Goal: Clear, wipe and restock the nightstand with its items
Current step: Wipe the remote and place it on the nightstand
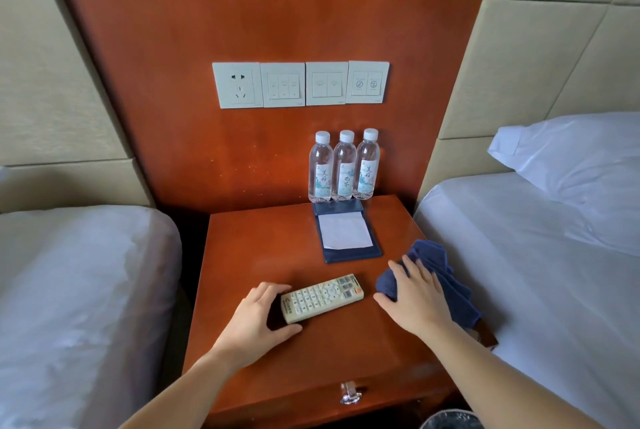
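The reddish wooden nightstand (263, 248) stands between two beds. A cream remote control (322, 297) lies near its front. My left hand (258, 316) grips the remote's left end between thumb and fingers. A dark blue cloth (438, 276) sits bunched at the nightstand's right edge, and my right hand (417, 297) rests flat on it with fingers spread. Behind the remote lies a blue notepad holder (348, 233) with white paper. Three water bottles (344, 167) stand in a row against the back panel.
A bed with white sheets (76, 290) lies to the left, another bed (540, 255) with a pillow (581, 158) to the right. Wall switches and a socket (299, 84) sit above the bottles. A drawer handle (349, 392) shows at the front. A bin rim (450, 420) shows below.
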Motion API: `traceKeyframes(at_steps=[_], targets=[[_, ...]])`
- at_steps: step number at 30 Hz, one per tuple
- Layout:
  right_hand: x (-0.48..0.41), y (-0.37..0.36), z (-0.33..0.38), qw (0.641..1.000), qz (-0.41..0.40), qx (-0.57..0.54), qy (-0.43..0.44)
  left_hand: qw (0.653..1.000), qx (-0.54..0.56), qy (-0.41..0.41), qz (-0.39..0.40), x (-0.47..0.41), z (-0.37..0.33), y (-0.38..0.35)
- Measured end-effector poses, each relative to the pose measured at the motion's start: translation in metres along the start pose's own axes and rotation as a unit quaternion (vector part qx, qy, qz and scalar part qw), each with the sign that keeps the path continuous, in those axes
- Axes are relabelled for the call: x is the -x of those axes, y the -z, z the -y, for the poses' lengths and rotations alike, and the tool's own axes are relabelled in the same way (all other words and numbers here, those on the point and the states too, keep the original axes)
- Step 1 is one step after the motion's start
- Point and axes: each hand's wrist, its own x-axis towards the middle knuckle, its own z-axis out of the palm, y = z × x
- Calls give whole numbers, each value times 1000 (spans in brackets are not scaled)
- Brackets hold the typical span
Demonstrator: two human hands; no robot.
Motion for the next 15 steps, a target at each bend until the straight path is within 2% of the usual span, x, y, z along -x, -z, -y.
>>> traceKeyframes(at_steps=[3, 6, 8, 11, 13, 15], targets=[[6, -12, -19, 1000, -8, -8, 26, 999, -6, -19, -25, 2, 3, -3], [10, -23, -26, 987, -114, -102, 47, 999, -13, -27, -29, -1, 4, -3], [11, -26, -19, 964, -187, -185, 25, 999, -13, -19, -28, -4, 5, -1], [13, -13, 5, 937, -216, -273, -23, 1000, -10, -13, -25, -4, 6, 0], [11, -6, 26, 941, -221, -256, 21, 1000, -4, -13, -27, -4, 6, 0], [12, -11, 50, 955, -202, -193, 96, 1000, 4, -10, -28, -3, 7, -1]])
